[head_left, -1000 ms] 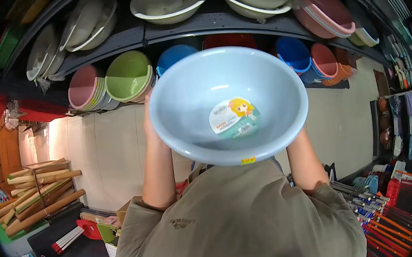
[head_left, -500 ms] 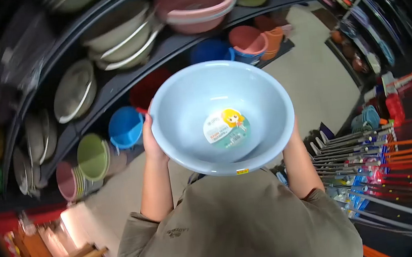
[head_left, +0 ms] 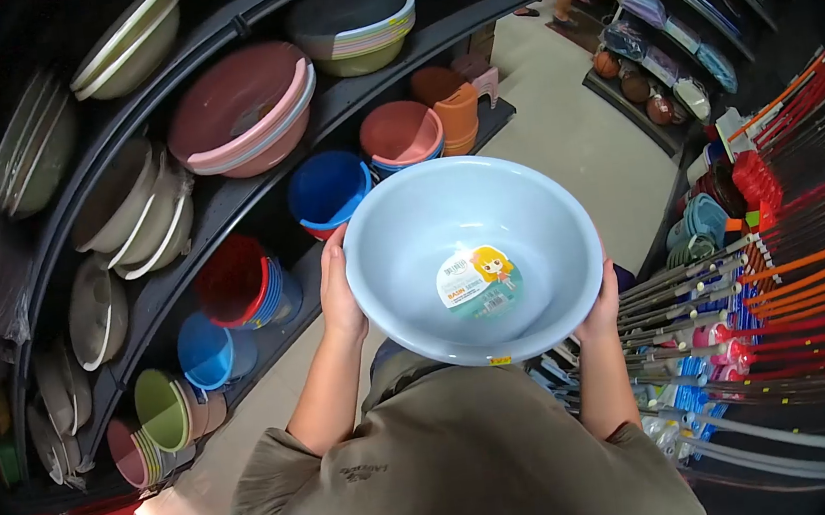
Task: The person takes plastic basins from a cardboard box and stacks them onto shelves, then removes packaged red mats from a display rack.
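A light blue plastic basin [head_left: 555,273] is held out in front of the body, its open side facing up toward the camera. Inside its bottom is a round label [head_left: 481,280] with a cartoon figure, and a small yellow sticker [head_left: 500,360] is on the near rim. My left hand [head_left: 339,290] grips the basin's left side, fingers partly hidden behind the wall. On the right side, my right hand [head_left: 604,306] holds the rim, with its fingers partly behind the basin.
Shelves [head_left: 354,85] on the left bear stacked basins, with blue [head_left: 328,191], red [head_left: 234,279] and green buckets [head_left: 160,410] below. Long-handled tools [head_left: 687,289] crowd the right. A person's legs [head_left: 562,5] show at the top, beyond the pale floor [head_left: 559,121].
The view has turned to the right, so the shelves now run diagonally on the left and the aisle's far end shows. The basin stays in both hands.
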Demonstrator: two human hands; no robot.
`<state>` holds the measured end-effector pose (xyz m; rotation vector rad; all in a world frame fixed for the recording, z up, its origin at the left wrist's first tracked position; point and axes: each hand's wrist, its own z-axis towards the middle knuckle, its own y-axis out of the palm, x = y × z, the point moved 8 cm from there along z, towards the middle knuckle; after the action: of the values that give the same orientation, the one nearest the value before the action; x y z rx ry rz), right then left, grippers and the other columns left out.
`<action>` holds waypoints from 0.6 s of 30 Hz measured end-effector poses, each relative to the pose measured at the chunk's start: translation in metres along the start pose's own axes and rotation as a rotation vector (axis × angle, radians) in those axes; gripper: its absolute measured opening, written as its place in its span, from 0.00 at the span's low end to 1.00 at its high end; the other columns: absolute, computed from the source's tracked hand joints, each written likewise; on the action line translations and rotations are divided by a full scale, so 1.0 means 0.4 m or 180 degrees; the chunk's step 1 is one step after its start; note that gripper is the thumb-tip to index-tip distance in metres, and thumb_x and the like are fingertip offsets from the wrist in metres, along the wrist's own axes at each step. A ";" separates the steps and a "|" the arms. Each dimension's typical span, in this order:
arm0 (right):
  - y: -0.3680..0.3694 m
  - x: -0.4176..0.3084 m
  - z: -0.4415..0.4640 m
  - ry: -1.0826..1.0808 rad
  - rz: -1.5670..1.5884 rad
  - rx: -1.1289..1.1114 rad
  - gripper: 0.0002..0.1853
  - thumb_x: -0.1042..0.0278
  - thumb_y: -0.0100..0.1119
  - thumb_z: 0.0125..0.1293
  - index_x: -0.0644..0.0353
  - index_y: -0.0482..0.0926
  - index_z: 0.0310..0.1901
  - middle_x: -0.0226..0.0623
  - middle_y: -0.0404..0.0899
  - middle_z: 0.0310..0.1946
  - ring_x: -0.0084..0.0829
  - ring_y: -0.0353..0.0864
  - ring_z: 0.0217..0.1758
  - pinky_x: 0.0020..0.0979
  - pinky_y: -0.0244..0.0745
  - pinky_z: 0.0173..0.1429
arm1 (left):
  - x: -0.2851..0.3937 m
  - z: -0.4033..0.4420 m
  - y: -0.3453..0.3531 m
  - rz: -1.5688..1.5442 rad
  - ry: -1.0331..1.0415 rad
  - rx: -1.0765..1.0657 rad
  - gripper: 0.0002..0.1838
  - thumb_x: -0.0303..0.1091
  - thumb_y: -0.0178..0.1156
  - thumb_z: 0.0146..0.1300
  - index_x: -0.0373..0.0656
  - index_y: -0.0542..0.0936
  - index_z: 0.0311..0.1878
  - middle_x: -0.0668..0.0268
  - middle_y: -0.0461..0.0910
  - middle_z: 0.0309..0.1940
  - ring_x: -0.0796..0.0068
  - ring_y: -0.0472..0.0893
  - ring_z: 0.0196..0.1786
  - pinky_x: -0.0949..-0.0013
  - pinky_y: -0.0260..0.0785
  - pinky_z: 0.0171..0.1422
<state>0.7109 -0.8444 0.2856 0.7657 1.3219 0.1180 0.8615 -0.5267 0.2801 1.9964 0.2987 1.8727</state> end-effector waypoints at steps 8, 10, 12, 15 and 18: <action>-0.031 0.035 0.164 -0.0065 -0.0035 0.0068 0.31 0.49 0.32 0.71 0.57 0.49 0.69 0.40 0.53 0.69 0.38 0.55 0.70 0.39 0.52 0.71 | -0.017 0.130 0.037 0.0208 0.0118 -0.0183 0.27 0.45 0.36 0.71 0.39 0.55 0.68 0.54 0.60 0.65 0.63 0.63 0.65 0.63 0.55 0.68; -0.039 0.031 0.222 -0.0194 -0.0267 0.0084 0.30 0.48 0.33 0.71 0.55 0.49 0.69 0.39 0.53 0.69 0.38 0.55 0.70 0.40 0.53 0.71 | -0.005 0.177 0.068 0.0079 0.0340 -0.0408 0.29 0.45 0.38 0.69 0.39 0.55 0.68 0.54 0.58 0.66 0.63 0.61 0.67 0.63 0.52 0.70; -0.032 0.018 0.285 -0.0269 -0.0246 0.0115 0.30 0.49 0.32 0.71 0.56 0.48 0.70 0.39 0.52 0.69 0.38 0.54 0.70 0.40 0.52 0.71 | -0.001 0.236 0.102 -0.0136 0.0351 -0.0604 0.34 0.49 0.44 0.64 0.38 0.53 0.68 0.54 0.58 0.66 0.62 0.60 0.67 0.62 0.51 0.70; 0.043 -0.031 0.392 -0.0463 -0.0301 -0.0010 0.31 0.48 0.32 0.71 0.57 0.48 0.69 0.39 0.51 0.69 0.38 0.54 0.70 0.40 0.51 0.71 | 0.015 0.349 0.130 -0.0502 0.0339 -0.0955 0.38 0.50 0.49 0.61 0.39 0.51 0.69 0.55 0.57 0.66 0.61 0.59 0.68 0.60 0.52 0.70; 0.112 -0.073 0.511 -0.0578 -0.0430 -0.0084 0.32 0.47 0.32 0.70 0.57 0.48 0.69 0.39 0.51 0.69 0.38 0.54 0.70 0.40 0.51 0.71 | 0.070 0.449 0.174 -0.0495 0.0367 -0.1056 0.51 0.53 0.61 0.51 0.40 0.44 0.69 0.53 0.54 0.66 0.59 0.55 0.69 0.60 0.47 0.71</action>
<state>0.9018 -0.9140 0.3440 0.6471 1.1929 -0.0409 1.0344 -0.6020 0.3281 1.6048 0.1565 1.8076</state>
